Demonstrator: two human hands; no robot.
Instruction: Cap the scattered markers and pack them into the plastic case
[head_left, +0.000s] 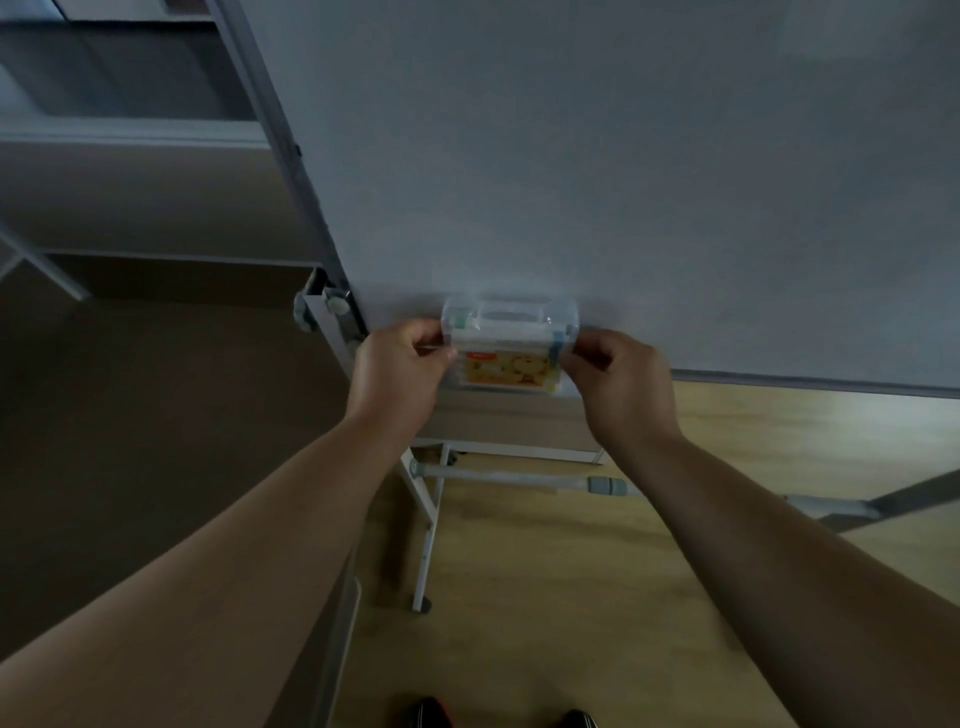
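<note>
A clear plastic case (509, 345) with a carry handle on top and a yellow printed label on its front stands at the bottom edge of a whiteboard (623, 156). My left hand (400, 364) grips the case's left end with curled fingers. My right hand (621, 376) grips its right end the same way. The lid looks closed. No loose markers show; the case's contents are blurred.
The whiteboard's metal stand (431, 519) and a crossbar (519, 475) run below the case over a wooden floor (571, 597). The frame post (291, 156) rises at the left, with a dark carpeted area beyond it. Shoe tips (431, 714) show at the bottom.
</note>
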